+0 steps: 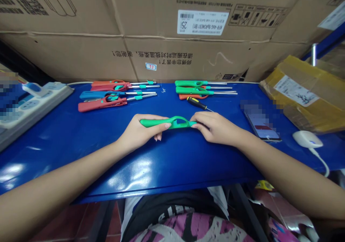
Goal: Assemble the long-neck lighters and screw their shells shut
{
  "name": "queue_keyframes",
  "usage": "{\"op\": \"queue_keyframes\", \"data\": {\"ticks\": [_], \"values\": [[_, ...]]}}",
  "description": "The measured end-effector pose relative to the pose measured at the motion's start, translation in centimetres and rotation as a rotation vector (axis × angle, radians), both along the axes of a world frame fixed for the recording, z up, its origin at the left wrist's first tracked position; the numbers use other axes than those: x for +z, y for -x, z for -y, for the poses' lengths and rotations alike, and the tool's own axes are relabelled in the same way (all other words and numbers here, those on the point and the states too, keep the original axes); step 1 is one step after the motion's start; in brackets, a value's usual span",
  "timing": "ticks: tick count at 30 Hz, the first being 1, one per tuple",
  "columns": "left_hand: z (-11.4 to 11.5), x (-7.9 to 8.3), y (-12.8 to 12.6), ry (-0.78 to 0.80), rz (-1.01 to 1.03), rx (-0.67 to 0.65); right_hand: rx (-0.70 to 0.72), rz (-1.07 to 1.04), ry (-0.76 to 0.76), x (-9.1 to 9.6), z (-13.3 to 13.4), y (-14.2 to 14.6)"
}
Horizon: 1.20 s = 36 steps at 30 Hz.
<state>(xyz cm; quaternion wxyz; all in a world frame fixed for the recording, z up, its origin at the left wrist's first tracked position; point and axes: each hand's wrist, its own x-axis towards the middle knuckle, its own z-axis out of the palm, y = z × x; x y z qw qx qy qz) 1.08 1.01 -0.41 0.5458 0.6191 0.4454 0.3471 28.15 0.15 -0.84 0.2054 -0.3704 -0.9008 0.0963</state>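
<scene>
A green long-nosed lighter (pixel 155 122) is held level above the blue table (pixel 167 166). Around its handle my left hand (pixel 145 132) is closed, thumb along the near side. My right hand (pixel 208 125) pinches the lighter's nozzle end, and its fingers hide the metal tube. Behind my left hand lie several red lighters (pixel 101 105) and a blue lighter (pixel 93 94), their metal tubes pointing right. Farther back on the right is a group of green lighters (pixel 188 90) with orange ones under them. A black and yellow screwdriver (pixel 196 102) rests just beyond my right hand.
A cardboard box (pixel 151 23) walls off the back of the table. At the left stands a white power strip (pixel 35 103). On the right are a phone (pixel 260 121), a white charger-like device (pixel 307 139) with a cable, and a taped yellow-brown parcel (pixel 318 105).
</scene>
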Motion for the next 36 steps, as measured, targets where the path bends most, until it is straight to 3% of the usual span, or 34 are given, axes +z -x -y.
{"op": "queue_keyframes", "data": {"ticks": [6, 13, 19, 26, 36], "values": [[-0.3, 0.4, 0.1, -0.2, -0.076, -0.064, -0.046, 0.002, 0.05, -0.2, -0.8, 0.1], [-0.7, 0.0, 0.4, -0.408, -0.115, -0.148, -0.073, -0.048, -0.056, 0.5, -0.9, 0.0], [-0.6, -0.7, 0.4, -0.6, -0.14, -0.216, 0.079, -0.093, -0.123, 1.0, -0.6, 0.7], [0.0, -0.3, 0.2, -0.567, -0.196, -0.272, 0.077, -0.117, -0.147, 1.3, 0.1, 1.2], [-1.0, -0.1, 0.7, -0.533, -0.34, -0.163, -0.064, -0.118, -0.137, 0.2, -0.4, 1.8]]}}
